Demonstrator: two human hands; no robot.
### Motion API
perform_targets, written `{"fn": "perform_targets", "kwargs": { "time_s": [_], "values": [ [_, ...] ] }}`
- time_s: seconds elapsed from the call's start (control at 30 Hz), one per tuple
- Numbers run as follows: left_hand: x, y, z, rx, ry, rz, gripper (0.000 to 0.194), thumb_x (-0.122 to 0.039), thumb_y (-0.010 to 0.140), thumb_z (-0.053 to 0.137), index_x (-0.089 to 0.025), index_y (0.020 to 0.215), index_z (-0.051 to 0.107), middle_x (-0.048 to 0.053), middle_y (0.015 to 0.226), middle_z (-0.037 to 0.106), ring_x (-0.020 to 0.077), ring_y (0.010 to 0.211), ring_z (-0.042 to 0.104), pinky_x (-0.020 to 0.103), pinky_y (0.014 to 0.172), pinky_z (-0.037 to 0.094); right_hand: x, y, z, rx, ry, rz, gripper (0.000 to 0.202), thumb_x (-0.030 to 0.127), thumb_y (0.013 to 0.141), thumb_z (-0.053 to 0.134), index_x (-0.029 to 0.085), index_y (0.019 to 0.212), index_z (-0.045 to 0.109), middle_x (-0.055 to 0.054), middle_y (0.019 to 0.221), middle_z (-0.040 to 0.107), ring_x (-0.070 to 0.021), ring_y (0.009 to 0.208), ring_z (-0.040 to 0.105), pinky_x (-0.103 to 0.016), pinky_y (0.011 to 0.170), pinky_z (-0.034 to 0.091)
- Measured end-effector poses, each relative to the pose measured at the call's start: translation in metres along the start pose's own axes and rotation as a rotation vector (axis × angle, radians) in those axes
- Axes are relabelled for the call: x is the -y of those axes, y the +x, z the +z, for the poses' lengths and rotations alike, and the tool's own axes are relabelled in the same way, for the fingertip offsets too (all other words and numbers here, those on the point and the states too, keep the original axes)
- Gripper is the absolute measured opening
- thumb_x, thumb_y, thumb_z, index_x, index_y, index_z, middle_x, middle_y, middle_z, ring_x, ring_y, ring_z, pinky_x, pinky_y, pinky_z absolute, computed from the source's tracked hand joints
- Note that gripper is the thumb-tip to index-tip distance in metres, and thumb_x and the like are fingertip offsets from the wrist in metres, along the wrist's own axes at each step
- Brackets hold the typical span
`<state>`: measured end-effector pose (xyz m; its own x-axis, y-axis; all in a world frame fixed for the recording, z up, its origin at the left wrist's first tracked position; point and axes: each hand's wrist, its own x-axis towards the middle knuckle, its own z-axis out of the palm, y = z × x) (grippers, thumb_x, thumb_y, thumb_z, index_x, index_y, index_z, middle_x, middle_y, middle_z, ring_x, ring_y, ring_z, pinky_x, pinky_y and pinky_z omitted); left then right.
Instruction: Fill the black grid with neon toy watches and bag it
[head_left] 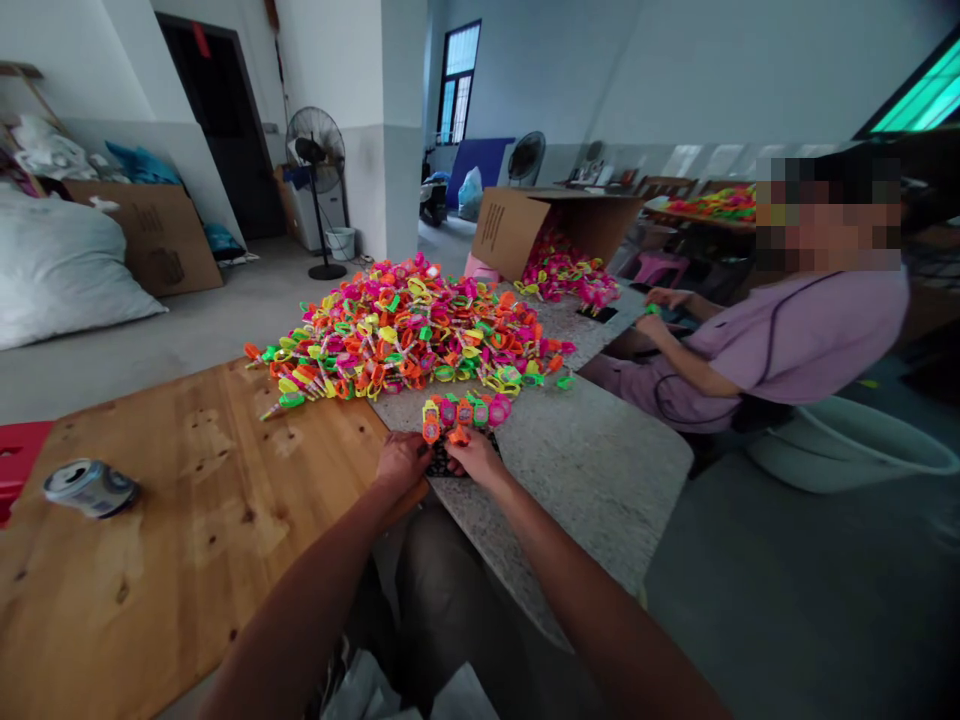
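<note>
My left hand (405, 460) is closed at the left edge of a black patterned board (486, 442); what its fingers hold, if anything, is hidden. Over the board, my right hand (478, 460) pinches an orange toy watch (457, 435). Just beyond both hands lies a row of several toy watches (465, 410) in orange, green, pink and yellow. Farther back rises a large heap of similar bright toy watches (412, 325), spread across the wooden board and the grey stone tabletop.
A crumpled can (91, 488) lies on the wooden tabletop (180, 580). Beyond the grey stone tabletop (585, 460), an open cardboard box (510, 230) spills more watches. At right, a person (780, 340) sits handling something green, beside a pale tub (855, 450). A fan (315, 150) stands behind.
</note>
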<state>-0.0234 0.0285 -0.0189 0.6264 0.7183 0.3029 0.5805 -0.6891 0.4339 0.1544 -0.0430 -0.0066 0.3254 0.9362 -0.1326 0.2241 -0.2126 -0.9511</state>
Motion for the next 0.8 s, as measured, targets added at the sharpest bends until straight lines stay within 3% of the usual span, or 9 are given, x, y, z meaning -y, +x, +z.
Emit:
{"fn": "perform_targets", "kwargs": {
  "time_s": [0.13, 0.3, 0.63, 0.8],
  "values": [
    [0.0, 0.0, -0.001, -0.001, -0.015, 0.003, 0.014, -0.032, 0.095, 0.067, -0.023, 0.096, 0.078, 0.007, 0.096, 0.077, 0.0231, 0.096, 0.068, 0.036, 0.096, 0.045, -0.003, -0.003, -0.006, 0.009, -0.032, -0.011, 0.015, 0.026, 0.092, 0.058, 0.02, 0.105, 0.063, 0.002, 0.078, 0.073, -0.0127, 0.047, 0.062, -0.02, 0.041, 0.046],
    [0.001, 0.001, 0.0, -0.001, -0.028, 0.003, 0.013, -0.03, 0.093, 0.069, -0.023, 0.096, 0.078, 0.007, 0.095, 0.078, 0.0243, 0.096, 0.069, 0.037, 0.096, 0.045, -0.005, -0.001, 0.0, -0.138, -0.166, -0.102, 0.021, 0.038, 0.093, 0.063, 0.019, 0.098, 0.069, -0.002, 0.075, 0.074, -0.0149, 0.053, 0.065, -0.022, 0.049, 0.048],
    [0.0, 0.001, 0.0, -0.013, -0.058, -0.004, 0.015, -0.032, 0.094, 0.065, -0.025, 0.092, 0.079, 0.005, 0.09, 0.079, 0.0225, 0.087, 0.071, 0.037, 0.095, 0.048, -0.015, 0.005, 0.016, -0.18, -0.359, -0.214, 0.022, 0.037, 0.095, 0.065, 0.02, 0.085, 0.074, -0.005, 0.072, 0.076, -0.0196, 0.067, 0.072, -0.025, 0.064, 0.048],
    [0.001, -0.001, 0.008, -0.065, -0.079, -0.035, 0.016, -0.029, 0.09, 0.067, -0.021, 0.103, 0.072, 0.009, 0.098, 0.076, 0.0266, 0.099, 0.07, 0.042, 0.099, 0.051, -0.02, 0.005, 0.017, -0.251, -0.517, -0.305, 0.02, 0.036, 0.096, 0.065, 0.02, 0.095, 0.077, -0.009, 0.089, 0.08, -0.0233, 0.082, 0.074, -0.027, 0.072, 0.048]
  ]
}}
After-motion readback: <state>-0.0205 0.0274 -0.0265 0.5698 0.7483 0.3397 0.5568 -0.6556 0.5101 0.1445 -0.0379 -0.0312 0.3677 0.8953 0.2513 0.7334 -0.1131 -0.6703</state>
